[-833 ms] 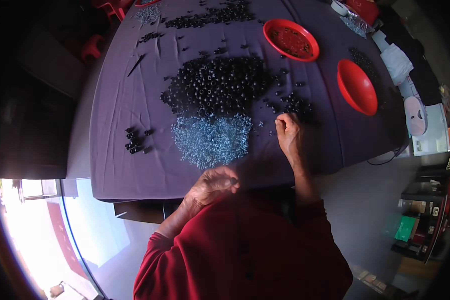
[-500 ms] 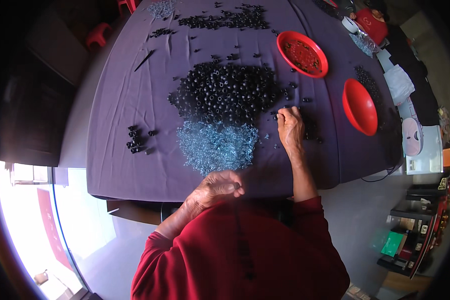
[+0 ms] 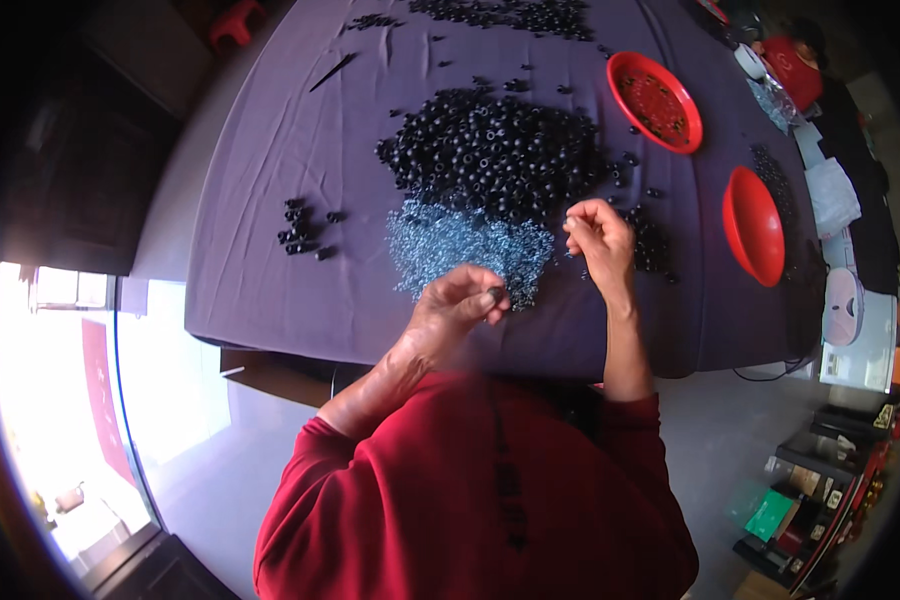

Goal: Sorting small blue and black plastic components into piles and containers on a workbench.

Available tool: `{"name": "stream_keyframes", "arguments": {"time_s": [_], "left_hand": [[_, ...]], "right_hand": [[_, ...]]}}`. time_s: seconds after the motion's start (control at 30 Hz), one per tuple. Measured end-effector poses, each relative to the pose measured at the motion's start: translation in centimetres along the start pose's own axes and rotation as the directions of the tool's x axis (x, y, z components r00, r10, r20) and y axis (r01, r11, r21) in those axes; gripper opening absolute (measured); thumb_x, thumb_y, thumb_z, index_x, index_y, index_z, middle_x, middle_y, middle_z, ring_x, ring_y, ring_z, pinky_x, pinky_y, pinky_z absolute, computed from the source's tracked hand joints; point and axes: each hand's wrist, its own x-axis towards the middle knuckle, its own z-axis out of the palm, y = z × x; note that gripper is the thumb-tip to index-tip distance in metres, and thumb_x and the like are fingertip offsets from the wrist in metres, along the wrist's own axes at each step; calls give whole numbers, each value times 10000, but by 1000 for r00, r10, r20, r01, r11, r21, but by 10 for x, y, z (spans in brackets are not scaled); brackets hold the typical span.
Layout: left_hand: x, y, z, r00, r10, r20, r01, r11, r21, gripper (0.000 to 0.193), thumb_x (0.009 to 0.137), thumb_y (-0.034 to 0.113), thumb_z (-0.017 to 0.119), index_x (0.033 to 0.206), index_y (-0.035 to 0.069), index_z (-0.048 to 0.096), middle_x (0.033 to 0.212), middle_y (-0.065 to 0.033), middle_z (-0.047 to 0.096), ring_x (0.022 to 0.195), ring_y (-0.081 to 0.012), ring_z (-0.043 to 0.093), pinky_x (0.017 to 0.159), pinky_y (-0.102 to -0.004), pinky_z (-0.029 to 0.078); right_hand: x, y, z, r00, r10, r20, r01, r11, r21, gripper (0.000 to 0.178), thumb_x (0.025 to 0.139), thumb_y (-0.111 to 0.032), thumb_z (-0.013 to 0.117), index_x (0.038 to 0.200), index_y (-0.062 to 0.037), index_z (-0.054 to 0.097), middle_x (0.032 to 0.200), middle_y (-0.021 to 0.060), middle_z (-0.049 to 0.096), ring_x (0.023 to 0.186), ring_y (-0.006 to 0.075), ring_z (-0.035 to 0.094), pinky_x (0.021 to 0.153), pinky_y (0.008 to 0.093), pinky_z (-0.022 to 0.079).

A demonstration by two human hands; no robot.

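In the head view, the left hand grips a small dark piece between thumb and fingertips, over the near edge of a heap of clear blue beads. The pinch probably serves to steady so small a thing. The right hand hovers beside that heap with fingers curled and tips drawn near each other; whether anything sits between them, I cannot tell. The black beads lie heaped directly beyond the blue ones on the cloth-covered worktop, likely so both kinds stay within reach. A separate black cluster lies to the left, perhaps set apart on purpose. The red dish, with small bits inside, and the red bowl stand off to the right, presumably out of the hands' way. Dark lettering runs down the red top, too blurred to read; no brand is legible.
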Motion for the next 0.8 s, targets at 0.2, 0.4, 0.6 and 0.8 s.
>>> {"name": "stream_keyframes", "arguments": {"time_s": [0.2,0.4,0.6,0.8], "left_hand": [[3,3,12,996,77,-35,-75,995,62,148,827,79,595,956,11,563,841,-74,608,738,-126,560,706,-251,465],[-3,-1,17,992,102,-70,-92,987,132,129,804,64,621,919,18,585,845,-52,609,731,-109,551,707,-245,459],[-5,-1,19,985,135,-107,-111,972,207,125,803,51,620,916,15,582,840,-45,613,745,-99,554,704,-239,458],[-2,-5,16,982,159,-100,-135,967,218,104,815,49,605,908,10,580,831,-44,616,747,-91,555,689,-223,457]], "right_hand": [[-60,-35,35,977,-71,201,9,955,297,118,833,-81,584,898,7,540,726,16,535,587,48,470,540,166,394],[-70,-37,39,959,-124,253,48,957,286,80,830,-43,590,875,-5,536,735,-1,538,619,41,472,536,172,389],[-72,-42,45,940,-313,136,321,946,-45,100,758,-9,645,801,-11,554,715,45,565,611,111,536,533,223,426],[-70,-41,45,877,-462,132,480,850,-217,139,703,16,677,780,-20,566,717,59,571,623,155,559,537,254,447]]}}
